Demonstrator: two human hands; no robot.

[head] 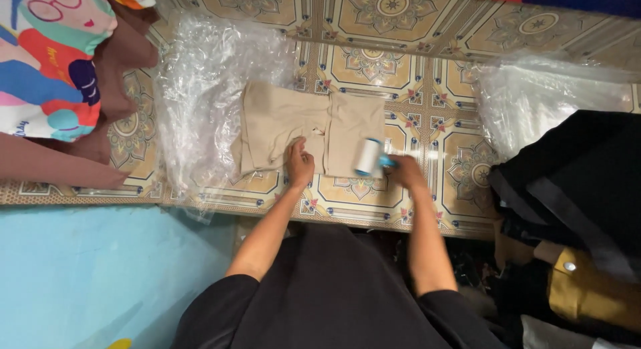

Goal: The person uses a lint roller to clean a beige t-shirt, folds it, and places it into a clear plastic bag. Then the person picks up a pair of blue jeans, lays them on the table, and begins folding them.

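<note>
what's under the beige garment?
The beige garment lies flat on the patterned tile floor; its left edge overlaps a clear plastic sheet. The left hand presses on it, and the right hand holds a lint roller on it. Anything beneath the cloth is hidden.

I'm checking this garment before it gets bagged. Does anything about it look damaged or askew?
Nothing stands out as damaged. The beige garment lies folded flat on the patterned floor, the left hand pressing it and the right hand holding a lint roller on its right edge. That side is motion-blurred, so small flaws can't be ruled out.
</note>
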